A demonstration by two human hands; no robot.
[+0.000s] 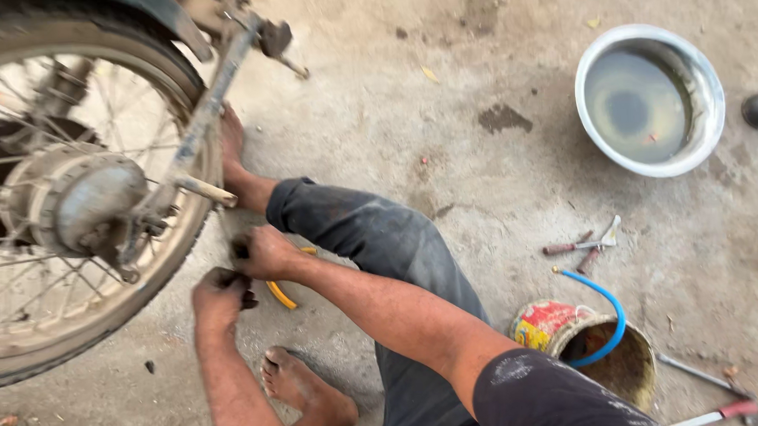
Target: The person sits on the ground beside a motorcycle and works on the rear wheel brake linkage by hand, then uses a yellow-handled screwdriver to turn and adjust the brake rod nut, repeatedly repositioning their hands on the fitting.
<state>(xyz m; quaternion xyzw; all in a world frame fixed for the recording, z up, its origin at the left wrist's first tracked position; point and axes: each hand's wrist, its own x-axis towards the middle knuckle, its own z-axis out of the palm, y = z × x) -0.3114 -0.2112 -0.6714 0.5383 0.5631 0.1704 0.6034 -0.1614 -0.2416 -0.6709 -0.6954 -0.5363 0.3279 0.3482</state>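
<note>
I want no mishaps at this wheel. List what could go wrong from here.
1. Both hands, left hand and right hand, work close to the tyre and spokes; if the wheel turns, fingers might get pinched.
2. A bare foot rests on the concrete near loose tools; stepping on one could hurt.
3. The water bowl sits near a dark object and could be knocked and spill.
</note>
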